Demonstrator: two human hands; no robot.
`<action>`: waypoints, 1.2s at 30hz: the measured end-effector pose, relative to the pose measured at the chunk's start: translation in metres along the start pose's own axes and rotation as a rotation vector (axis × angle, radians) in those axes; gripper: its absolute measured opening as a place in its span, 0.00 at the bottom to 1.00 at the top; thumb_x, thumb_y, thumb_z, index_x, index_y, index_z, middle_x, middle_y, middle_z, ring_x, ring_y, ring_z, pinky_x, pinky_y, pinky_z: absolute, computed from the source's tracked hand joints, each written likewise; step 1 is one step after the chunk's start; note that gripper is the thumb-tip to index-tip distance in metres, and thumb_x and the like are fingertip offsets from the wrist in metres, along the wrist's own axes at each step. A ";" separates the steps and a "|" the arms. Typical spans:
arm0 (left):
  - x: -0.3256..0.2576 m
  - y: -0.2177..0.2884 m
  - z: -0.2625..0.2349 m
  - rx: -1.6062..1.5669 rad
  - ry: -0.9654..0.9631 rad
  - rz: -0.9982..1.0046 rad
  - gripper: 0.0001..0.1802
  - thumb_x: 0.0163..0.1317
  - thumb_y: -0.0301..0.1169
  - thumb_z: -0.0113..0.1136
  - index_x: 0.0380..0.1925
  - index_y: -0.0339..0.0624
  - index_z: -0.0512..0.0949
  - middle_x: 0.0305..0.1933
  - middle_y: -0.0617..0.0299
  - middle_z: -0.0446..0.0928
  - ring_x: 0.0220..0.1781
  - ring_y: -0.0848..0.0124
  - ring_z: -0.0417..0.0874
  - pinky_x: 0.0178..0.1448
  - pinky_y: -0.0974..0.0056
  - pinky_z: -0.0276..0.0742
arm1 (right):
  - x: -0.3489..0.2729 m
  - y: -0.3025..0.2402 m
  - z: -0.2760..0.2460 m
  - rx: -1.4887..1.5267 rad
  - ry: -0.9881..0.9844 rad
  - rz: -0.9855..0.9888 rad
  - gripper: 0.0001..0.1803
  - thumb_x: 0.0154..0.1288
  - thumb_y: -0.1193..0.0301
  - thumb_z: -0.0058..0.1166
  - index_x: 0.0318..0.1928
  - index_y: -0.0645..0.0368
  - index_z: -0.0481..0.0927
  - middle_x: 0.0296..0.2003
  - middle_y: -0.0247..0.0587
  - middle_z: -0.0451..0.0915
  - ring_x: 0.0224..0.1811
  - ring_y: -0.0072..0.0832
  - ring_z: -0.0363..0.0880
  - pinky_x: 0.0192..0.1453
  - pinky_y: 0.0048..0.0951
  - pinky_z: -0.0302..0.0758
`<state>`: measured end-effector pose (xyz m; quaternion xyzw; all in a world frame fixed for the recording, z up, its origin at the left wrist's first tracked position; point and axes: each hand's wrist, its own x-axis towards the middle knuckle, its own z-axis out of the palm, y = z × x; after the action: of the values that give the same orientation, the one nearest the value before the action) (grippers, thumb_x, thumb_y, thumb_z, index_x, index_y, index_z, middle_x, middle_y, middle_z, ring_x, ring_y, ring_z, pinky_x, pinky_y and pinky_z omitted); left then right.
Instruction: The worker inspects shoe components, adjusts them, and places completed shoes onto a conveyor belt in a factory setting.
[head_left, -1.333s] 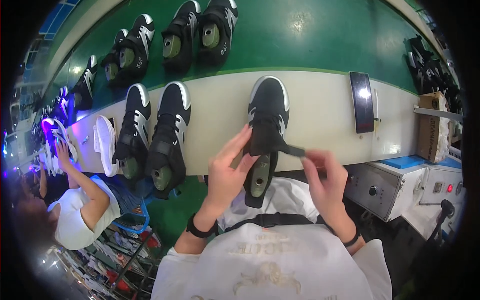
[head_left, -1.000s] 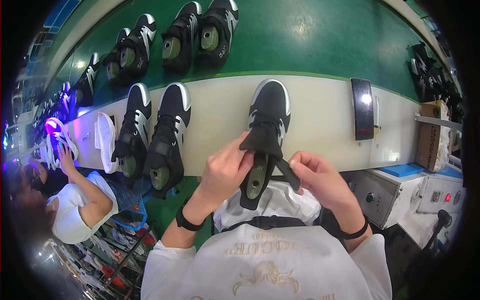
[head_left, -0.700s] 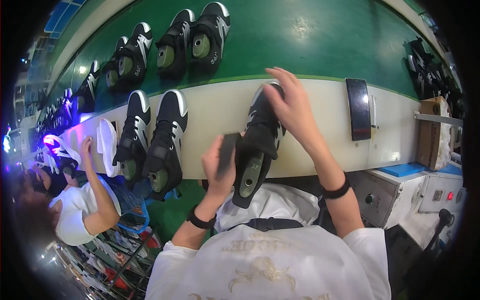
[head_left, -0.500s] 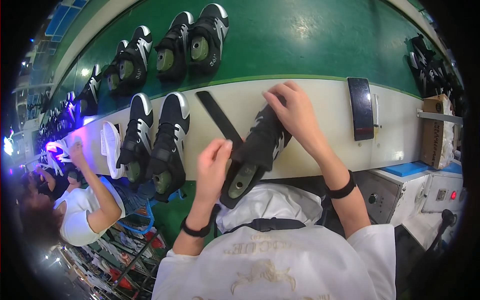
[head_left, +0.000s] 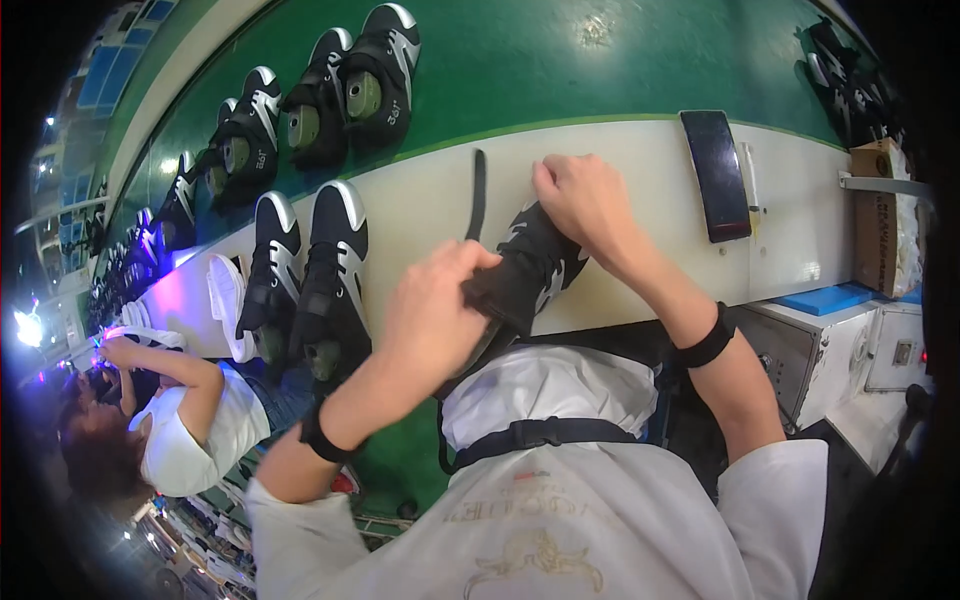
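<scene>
Two black-and-white shoes stand at nine o'clock of the left hand, which clamps the black shoe's heel on the cream bench. Right hand presses its toe; strap extends toward twelve.

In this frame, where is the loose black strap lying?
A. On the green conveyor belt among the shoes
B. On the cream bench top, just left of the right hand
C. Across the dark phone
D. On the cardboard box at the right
B: the black strap lies on the cream bench top, just left of the right hand, which rests on the black shoe that the left hand grips.
</scene>
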<state>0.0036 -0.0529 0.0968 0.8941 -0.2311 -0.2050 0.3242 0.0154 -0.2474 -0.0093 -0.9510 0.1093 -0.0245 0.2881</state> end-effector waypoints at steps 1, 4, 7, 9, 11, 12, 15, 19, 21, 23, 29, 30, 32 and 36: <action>-0.007 -0.001 -0.004 0.001 0.002 -0.007 0.11 0.50 0.21 0.65 0.36 0.39 0.81 0.29 0.53 0.74 0.31 0.53 0.78 0.36 0.56 0.75 | 0.000 0.000 0.001 -0.011 0.008 -0.021 0.19 0.65 0.64 0.47 0.25 0.63 0.84 0.23 0.59 0.80 0.26 0.54 0.81 0.35 0.49 0.79; -0.019 -0.012 -0.012 0.446 0.079 0.583 0.13 0.45 0.19 0.67 0.33 0.40 0.78 0.25 0.58 0.63 0.26 0.59 0.72 0.27 0.57 0.68 | 0.006 -0.001 -0.007 -0.014 -0.022 -0.063 0.19 0.65 0.64 0.47 0.25 0.62 0.84 0.22 0.58 0.80 0.25 0.54 0.81 0.34 0.49 0.79; -0.021 -0.017 -0.019 0.510 0.059 0.558 0.13 0.45 0.21 0.68 0.33 0.41 0.78 0.26 0.59 0.65 0.25 0.61 0.75 0.25 0.61 0.68 | -0.002 0.001 -0.004 -0.064 -0.001 -0.107 0.19 0.66 0.64 0.46 0.25 0.62 0.84 0.21 0.58 0.80 0.24 0.55 0.80 0.33 0.48 0.79; -0.016 -0.013 -0.017 0.464 0.035 0.467 0.15 0.47 0.24 0.70 0.35 0.41 0.77 0.24 0.60 0.70 0.22 0.60 0.78 0.24 0.63 0.69 | 0.002 0.002 -0.002 -0.048 0.009 -0.082 0.19 0.66 0.64 0.46 0.25 0.62 0.84 0.21 0.58 0.80 0.24 0.55 0.80 0.33 0.48 0.79; -0.009 -0.011 -0.017 0.394 -0.094 0.150 0.18 0.48 0.25 0.71 0.39 0.43 0.75 0.20 0.58 0.74 0.20 0.59 0.79 0.24 0.63 0.71 | 0.002 -0.001 -0.002 -0.027 0.004 -0.060 0.19 0.66 0.64 0.46 0.25 0.62 0.84 0.22 0.58 0.80 0.24 0.55 0.80 0.33 0.48 0.79; -0.003 -0.010 -0.017 0.347 -0.183 0.013 0.19 0.52 0.30 0.71 0.42 0.44 0.73 0.16 0.56 0.74 0.21 0.57 0.80 0.25 0.60 0.73 | 0.002 -0.004 -0.004 -0.023 -0.025 -0.043 0.19 0.67 0.63 0.46 0.26 0.62 0.83 0.23 0.58 0.79 0.27 0.56 0.80 0.34 0.50 0.78; 0.008 -0.010 -0.019 -0.006 -0.286 -0.146 0.19 0.51 0.30 0.69 0.42 0.44 0.74 0.22 0.55 0.78 0.24 0.58 0.82 0.27 0.59 0.73 | 0.006 -0.001 -0.004 -0.022 -0.050 -0.035 0.19 0.68 0.62 0.46 0.27 0.62 0.82 0.24 0.57 0.79 0.29 0.56 0.79 0.35 0.51 0.76; -0.013 -0.031 -0.012 0.374 -0.036 0.351 0.16 0.49 0.24 0.65 0.39 0.45 0.75 0.25 0.58 0.76 0.25 0.55 0.82 0.28 0.55 0.74 | 0.010 0.001 -0.007 0.003 -0.065 -0.058 0.20 0.67 0.61 0.46 0.26 0.61 0.82 0.23 0.56 0.79 0.28 0.54 0.80 0.35 0.50 0.76; -0.015 -0.041 -0.010 0.520 0.010 0.567 0.10 0.51 0.26 0.63 0.35 0.47 0.77 0.23 0.61 0.70 0.20 0.62 0.77 0.25 0.58 0.70 | 0.006 0.003 -0.004 -0.011 -0.066 -0.071 0.20 0.67 0.60 0.46 0.26 0.61 0.82 0.22 0.56 0.79 0.27 0.54 0.79 0.35 0.50 0.76; -0.020 -0.044 -0.007 0.544 0.037 0.581 0.10 0.50 0.26 0.62 0.35 0.49 0.80 0.23 0.63 0.66 0.20 0.67 0.74 0.23 0.60 0.68 | 0.002 0.001 -0.007 -0.024 -0.065 -0.073 0.21 0.68 0.60 0.46 0.25 0.61 0.82 0.21 0.55 0.79 0.26 0.54 0.79 0.34 0.50 0.76; -0.023 -0.035 0.004 0.399 0.110 0.333 0.30 0.46 0.20 0.61 0.53 0.50 0.77 0.32 0.58 0.74 0.28 0.60 0.82 0.30 0.56 0.75 | -0.013 0.005 -0.023 -0.037 0.078 -0.273 0.12 0.67 0.65 0.52 0.35 0.60 0.84 0.33 0.49 0.80 0.41 0.47 0.79 0.45 0.42 0.76; -0.025 -0.034 0.006 0.349 0.082 0.245 0.33 0.45 0.19 0.61 0.56 0.50 0.76 0.34 0.57 0.76 0.30 0.57 0.82 0.33 0.55 0.76 | -0.028 -0.002 -0.039 0.060 0.046 -0.262 0.09 0.65 0.68 0.55 0.40 0.60 0.82 0.36 0.48 0.78 0.44 0.46 0.77 0.48 0.41 0.74; -0.029 -0.031 0.009 0.257 0.044 0.136 0.37 0.42 0.17 0.62 0.59 0.49 0.74 0.38 0.54 0.79 0.34 0.51 0.83 0.36 0.55 0.79 | -0.062 -0.015 -0.074 0.239 -0.085 -0.249 0.15 0.60 0.75 0.59 0.48 0.60 0.77 0.42 0.47 0.74 0.48 0.45 0.74 0.52 0.40 0.72; -0.030 -0.020 0.033 0.092 0.174 0.101 0.37 0.43 0.18 0.65 0.59 0.46 0.73 0.42 0.51 0.82 0.38 0.51 0.85 0.37 0.56 0.80 | -0.116 -0.037 -0.094 0.662 -0.420 -0.080 0.29 0.55 0.82 0.59 0.60 0.61 0.70 0.50 0.51 0.69 0.51 0.47 0.72 0.54 0.38 0.73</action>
<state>-0.0323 -0.0388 0.0666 0.9096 -0.2562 -0.0991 0.3118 -0.1008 -0.2433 0.0915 -0.7945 -0.0032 0.1256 0.5942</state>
